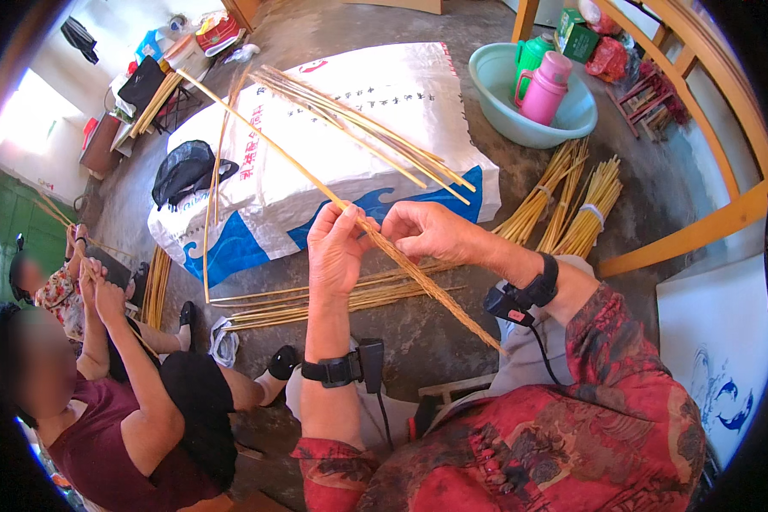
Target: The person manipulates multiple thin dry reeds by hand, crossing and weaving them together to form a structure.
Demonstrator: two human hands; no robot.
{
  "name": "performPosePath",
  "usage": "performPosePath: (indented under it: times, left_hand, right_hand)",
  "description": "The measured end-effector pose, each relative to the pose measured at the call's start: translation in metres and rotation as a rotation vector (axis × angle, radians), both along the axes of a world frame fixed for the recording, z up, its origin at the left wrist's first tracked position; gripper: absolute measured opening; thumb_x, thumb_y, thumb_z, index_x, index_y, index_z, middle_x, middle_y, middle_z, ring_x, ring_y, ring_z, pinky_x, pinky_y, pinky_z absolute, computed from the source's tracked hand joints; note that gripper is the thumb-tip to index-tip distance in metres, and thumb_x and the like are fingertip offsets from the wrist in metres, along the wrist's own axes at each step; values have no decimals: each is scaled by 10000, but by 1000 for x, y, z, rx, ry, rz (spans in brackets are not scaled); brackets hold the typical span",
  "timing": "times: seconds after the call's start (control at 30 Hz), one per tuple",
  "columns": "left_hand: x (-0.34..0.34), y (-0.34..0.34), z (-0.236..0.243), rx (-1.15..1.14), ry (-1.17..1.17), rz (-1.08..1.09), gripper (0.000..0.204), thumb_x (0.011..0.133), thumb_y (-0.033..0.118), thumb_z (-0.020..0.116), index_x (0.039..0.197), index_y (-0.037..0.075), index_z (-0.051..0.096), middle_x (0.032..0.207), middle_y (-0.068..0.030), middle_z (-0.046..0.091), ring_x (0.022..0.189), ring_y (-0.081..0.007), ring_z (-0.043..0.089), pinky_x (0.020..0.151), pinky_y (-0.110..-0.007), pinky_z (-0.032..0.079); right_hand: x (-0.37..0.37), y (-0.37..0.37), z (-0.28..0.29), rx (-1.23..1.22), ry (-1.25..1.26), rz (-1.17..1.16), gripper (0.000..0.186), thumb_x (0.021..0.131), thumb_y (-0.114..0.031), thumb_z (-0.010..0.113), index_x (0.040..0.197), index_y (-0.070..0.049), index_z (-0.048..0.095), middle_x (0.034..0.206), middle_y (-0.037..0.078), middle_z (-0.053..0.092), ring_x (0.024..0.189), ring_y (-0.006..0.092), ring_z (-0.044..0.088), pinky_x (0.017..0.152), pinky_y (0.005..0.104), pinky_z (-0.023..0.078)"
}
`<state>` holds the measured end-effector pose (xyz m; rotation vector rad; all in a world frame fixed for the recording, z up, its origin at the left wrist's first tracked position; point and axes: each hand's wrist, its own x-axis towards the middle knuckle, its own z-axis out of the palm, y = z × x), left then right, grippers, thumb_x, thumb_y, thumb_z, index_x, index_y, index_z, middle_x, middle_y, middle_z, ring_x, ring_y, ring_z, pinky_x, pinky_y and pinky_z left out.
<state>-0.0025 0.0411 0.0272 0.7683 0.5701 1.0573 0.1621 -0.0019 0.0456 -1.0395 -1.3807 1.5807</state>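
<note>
1. Because the long stalk (pixel 414 267) is slender, the left hand (pixel 337 247) clamps it between thumb and fingers near its middle, seemingly for balance; the stalk slants above the white sack (pixel 384 77), its brushy end pointing past the sack's near edge.
2. The right hand (pixel 431 232) is just beside, its fingers curled in at the stalk, perhaps to steady it; whether they grip it, I cannot tell.
3. Loose stalks (pixel 333 111) lie side by side on top of the sack, probably to stay straight and within reach; they overlap too much to count.
4. Floor stalks (pixel 341 300) lie along the sack's near side, likewise too crowded to count.
5. Three bundles (pixel 606 183) lie right of the sack, likely grouped against scattering; one shows a white tie (pixel 590 212).
6. Beyond the sack's right edge, one pale blue basin (pixel 486 94) holds two flasks, a green flask (pixel 533 60) and a pink flask (pixel 544 90), presumably to keep them upright.
7. One black sheer item (pixel 183 173) rests on the sack's left part; two co-workers (pixel 102 418) sit left of it.
</note>
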Motion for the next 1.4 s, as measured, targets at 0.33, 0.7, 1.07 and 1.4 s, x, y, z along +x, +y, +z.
performPosePath:
  times: [0.33,0.7,1.07,1.4]
  left_hand:
    - [1,-3,4,99,178,1,59,836,109,528,856,58,507,743,-15,525,662,-126,548,557,-267,485]
    - [4,-5,-1,135,342,-10,74,826,121,548,841,50,530,725,1,531,645,-88,525,568,-239,468]
    - [5,-9,0,39,231,2,81,820,141,565,847,66,548,717,21,525,582,-59,468,533,-191,394]
    - [4,-9,0,103,310,-8,103,812,151,580,846,58,549,703,25,522,592,-54,476,536,-190,403]
  right_hand:
    - [0,2,-7,-43,-42,-18,124,769,-122,553,835,-18,565,731,14,559,622,88,532,570,234,458]
    - [-3,2,-12,7,-202,-42,139,766,-140,553,807,-7,566,710,34,569,615,89,543,564,236,467]
    - [-2,2,-6,-100,-87,-19,125,752,-112,532,809,-5,562,719,39,579,607,102,564,555,230,478]
    - [-1,2,-4,-160,-62,29,141,750,-112,532,820,8,558,717,54,582,587,125,589,538,248,499]
